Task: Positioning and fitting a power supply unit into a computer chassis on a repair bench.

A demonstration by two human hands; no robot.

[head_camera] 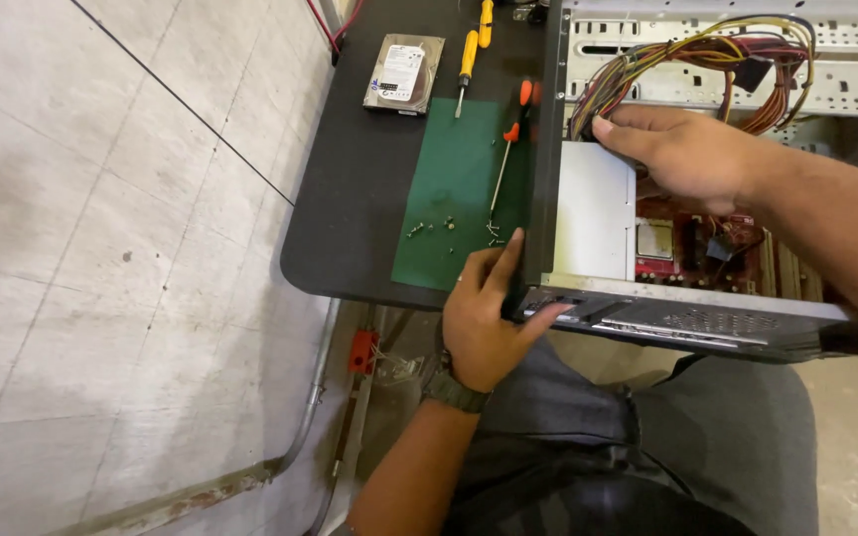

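Nearest the camera, I see the left hand [484, 318] clamped on the near front corner of the open computer case [687, 316], thumb along its black front edge; the case lies on the black table [350, 199], its long axis running left to right, overhanging the near table edge; the right hand [682, 154] rests inside, fingers curled over the grey drive cage [593, 213] beside the wire bundle [707, 65]; I cannot tell whether it grips; screwdrivers [508, 149] lie just left on the green mat [454, 199].
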